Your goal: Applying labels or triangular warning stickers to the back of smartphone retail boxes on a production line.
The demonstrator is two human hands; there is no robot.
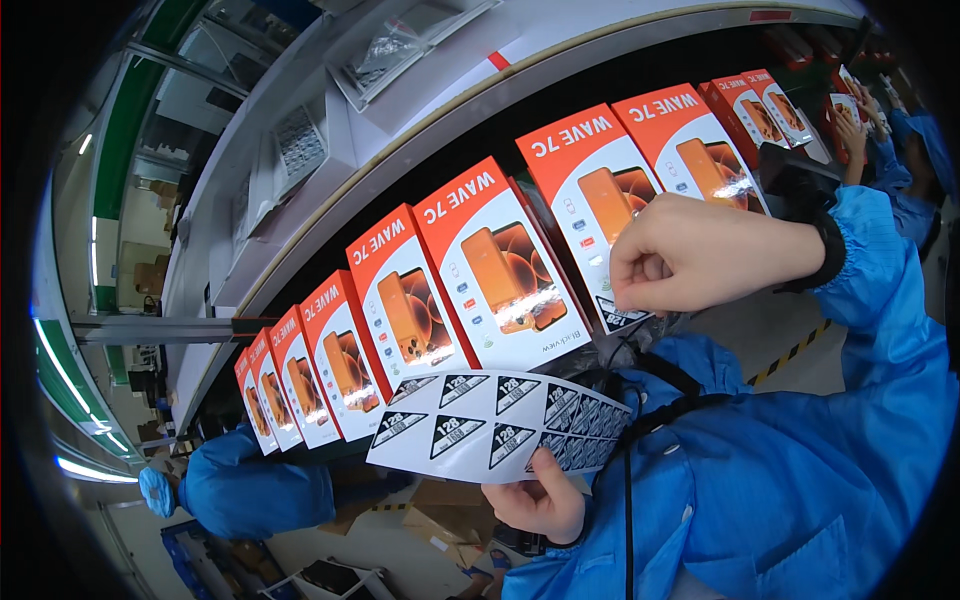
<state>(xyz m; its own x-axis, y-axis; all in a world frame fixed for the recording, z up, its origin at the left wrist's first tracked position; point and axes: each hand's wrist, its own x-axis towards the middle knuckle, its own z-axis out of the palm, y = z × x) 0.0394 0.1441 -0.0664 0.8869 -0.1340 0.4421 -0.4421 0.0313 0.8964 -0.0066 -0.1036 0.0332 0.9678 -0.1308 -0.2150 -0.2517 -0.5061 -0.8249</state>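
Observation:
My left hand (pixel 545 505) pinches the lower edge of a white sheet of stickers (pixel 470 465), thumb on top. Black triangular labels stand on it, spaced out on one part and dense on the other. My right hand (pixel 680 255), fingers curled, is over the near corner of a white and orange-red phone box (pixel 590 150). Its fingertips touch a black triangular sticker (pixel 612 313) at that corner; whether the sticker is fully down cannot be seen. Beside it lies a similar phone box (pixel 500 270) with no such sticker showing at its near corner.
More phone boxes (pixel 410 310) line the dark bench in a row to both sides. A long shelf (pixel 430 130) behind carries open white trays (pixel 300 150). One person in blue (pixel 250 480) is at the lower left; another person's hands (pixel 850 130) work at the far right.

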